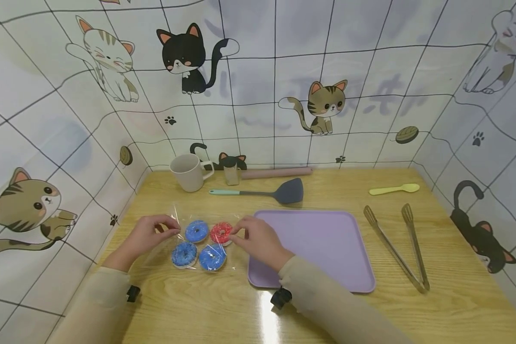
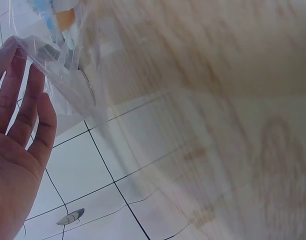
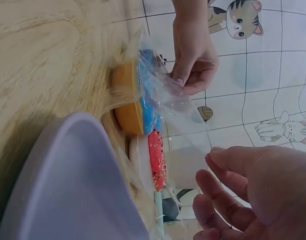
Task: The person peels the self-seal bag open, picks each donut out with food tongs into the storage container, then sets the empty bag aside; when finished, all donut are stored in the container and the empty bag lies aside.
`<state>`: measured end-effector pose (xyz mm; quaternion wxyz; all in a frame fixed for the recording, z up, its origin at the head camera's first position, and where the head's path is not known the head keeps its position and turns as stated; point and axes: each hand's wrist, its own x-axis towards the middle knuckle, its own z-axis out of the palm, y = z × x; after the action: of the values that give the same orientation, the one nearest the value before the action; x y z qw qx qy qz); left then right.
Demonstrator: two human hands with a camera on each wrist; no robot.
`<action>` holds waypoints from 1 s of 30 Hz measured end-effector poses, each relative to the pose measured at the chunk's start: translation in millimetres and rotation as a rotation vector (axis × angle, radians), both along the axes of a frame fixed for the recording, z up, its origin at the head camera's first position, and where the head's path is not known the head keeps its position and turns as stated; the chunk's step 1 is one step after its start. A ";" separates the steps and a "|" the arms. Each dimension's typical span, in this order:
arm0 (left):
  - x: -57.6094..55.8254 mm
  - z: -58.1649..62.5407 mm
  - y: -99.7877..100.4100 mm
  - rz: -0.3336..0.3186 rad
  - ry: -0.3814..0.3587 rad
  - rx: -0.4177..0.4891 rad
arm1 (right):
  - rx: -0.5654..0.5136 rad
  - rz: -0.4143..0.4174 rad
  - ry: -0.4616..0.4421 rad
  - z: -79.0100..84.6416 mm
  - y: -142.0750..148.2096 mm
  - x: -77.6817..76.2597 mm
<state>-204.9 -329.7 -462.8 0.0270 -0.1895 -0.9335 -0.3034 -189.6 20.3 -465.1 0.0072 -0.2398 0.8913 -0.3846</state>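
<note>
A clear plastic bag (image 3: 185, 117) lies on the wooden table at the left, with toy donuts inside. Three donuts have blue icing, one of them the upper blue donut (image 1: 197, 231); the fourth, a red donut (image 1: 221, 233), has pale sprinkles. At the bag's left edge my left hand (image 1: 148, 234) pinches the film between thumb and finger, lifting it in the left wrist view. My right hand (image 1: 260, 241) pinches the opposite edge with thumb and forefinger, close to the red donut. In the right wrist view the film stretches between both hands.
Right of the bag lies a purple tray (image 1: 314, 229), partly under my right forearm. Behind are a mug (image 1: 187, 173), a small jar (image 1: 231, 175), a rolling pin (image 1: 277, 173) and a spatula (image 1: 288, 191). Metal tongs (image 1: 397, 253) and a yellow spoon (image 1: 394, 189) lie at the right.
</note>
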 end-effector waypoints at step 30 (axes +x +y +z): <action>-1.4 -3.7 -3.6 -0.050 0.056 0.002 | 0.028 -0.126 0.098 11.2 107.0 10.5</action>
<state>-206.3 -333.3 -466.5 0.0457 -0.2213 -0.9270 -0.2995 -179.1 127.3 -453.9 -0.0573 -0.2018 0.9091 -0.3598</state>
